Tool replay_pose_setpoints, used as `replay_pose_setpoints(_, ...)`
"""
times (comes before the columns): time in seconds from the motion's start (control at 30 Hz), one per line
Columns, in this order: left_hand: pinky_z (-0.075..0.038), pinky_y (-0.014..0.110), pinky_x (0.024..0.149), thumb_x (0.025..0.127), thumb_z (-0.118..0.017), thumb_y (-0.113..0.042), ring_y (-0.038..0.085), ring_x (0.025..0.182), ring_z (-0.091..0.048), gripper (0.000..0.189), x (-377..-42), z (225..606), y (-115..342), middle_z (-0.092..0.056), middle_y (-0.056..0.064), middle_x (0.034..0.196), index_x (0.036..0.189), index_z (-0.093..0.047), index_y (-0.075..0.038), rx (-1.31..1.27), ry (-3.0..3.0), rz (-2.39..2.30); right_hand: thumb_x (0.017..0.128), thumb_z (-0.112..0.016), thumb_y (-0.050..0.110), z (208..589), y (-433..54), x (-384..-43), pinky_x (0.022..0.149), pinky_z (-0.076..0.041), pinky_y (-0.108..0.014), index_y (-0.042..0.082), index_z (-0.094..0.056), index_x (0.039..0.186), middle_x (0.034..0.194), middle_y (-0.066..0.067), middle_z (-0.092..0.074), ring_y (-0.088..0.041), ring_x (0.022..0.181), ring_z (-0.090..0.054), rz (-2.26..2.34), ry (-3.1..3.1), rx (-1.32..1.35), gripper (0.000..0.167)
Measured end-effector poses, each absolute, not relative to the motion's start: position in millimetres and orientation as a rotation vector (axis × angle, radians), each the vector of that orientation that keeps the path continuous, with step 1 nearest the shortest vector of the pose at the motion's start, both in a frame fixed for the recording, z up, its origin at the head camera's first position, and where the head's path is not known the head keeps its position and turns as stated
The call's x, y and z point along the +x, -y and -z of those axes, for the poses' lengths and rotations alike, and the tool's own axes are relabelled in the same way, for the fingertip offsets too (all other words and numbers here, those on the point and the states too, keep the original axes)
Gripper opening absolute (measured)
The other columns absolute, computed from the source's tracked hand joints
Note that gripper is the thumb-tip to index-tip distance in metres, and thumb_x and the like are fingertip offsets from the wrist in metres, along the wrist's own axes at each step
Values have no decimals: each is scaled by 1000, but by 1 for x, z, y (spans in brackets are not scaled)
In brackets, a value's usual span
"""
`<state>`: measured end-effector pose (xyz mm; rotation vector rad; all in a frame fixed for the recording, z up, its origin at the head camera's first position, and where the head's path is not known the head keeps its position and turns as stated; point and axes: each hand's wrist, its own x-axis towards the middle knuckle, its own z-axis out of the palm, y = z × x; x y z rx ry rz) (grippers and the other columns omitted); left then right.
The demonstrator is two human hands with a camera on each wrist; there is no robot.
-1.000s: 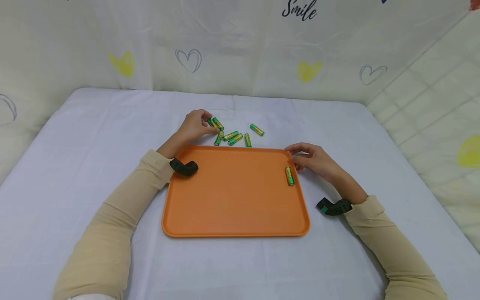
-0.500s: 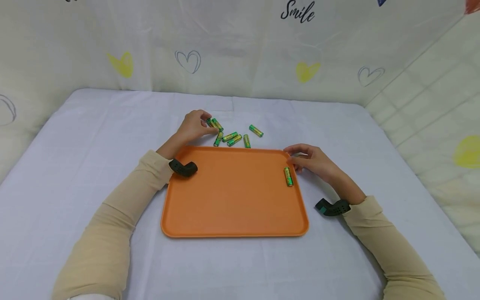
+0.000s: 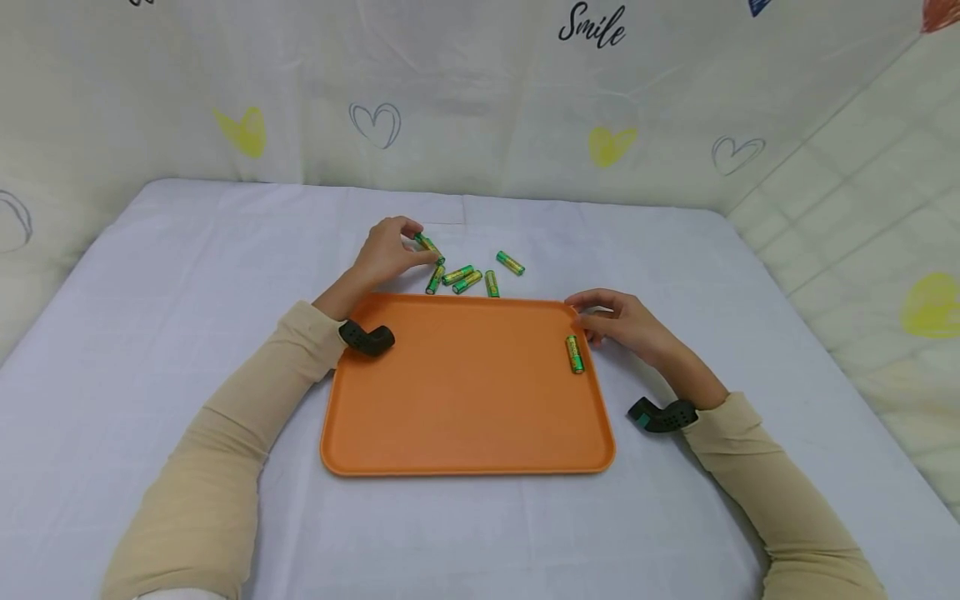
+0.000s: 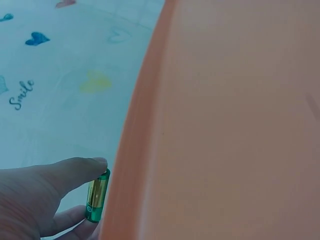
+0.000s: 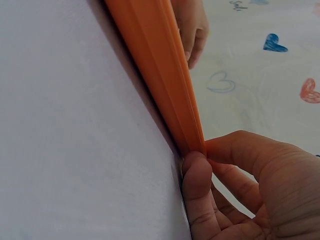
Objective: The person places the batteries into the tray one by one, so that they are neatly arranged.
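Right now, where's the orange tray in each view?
Head: orange tray in the middle, one battery on it.
Left wrist: orange tray fills the right side.
Right wrist: orange tray slants from the top edge to the right hand.
Shared landmark: the Smile lettering.

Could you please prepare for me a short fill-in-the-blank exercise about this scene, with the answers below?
1. The tray is ____ in colour.
2. The number of loose batteries lying inside the tray is ____.
3. The left hand pinches a green-and-gold battery, while the right hand holds the tray's far ____ corner.
4. The readable black word on the backdrop is ____.

Missing words: orange; one; right; Smile.
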<state>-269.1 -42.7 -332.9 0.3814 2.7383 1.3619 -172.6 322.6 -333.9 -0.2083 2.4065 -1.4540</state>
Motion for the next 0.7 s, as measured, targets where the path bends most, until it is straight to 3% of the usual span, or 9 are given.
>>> replay_pose_setpoints(0.7, -49, 39, 89, 88, -73, -28, 29, 100, -59, 59, -250, 321, 16, -49, 17, 130, 134, -51, 2, 586, -2811, -1243, 96, -62, 15, 336, -324, -172, 63, -48, -21, -1, -54, 132, 120, -13, -55, -10, 70, -55, 1459, -2412, -212, 39)
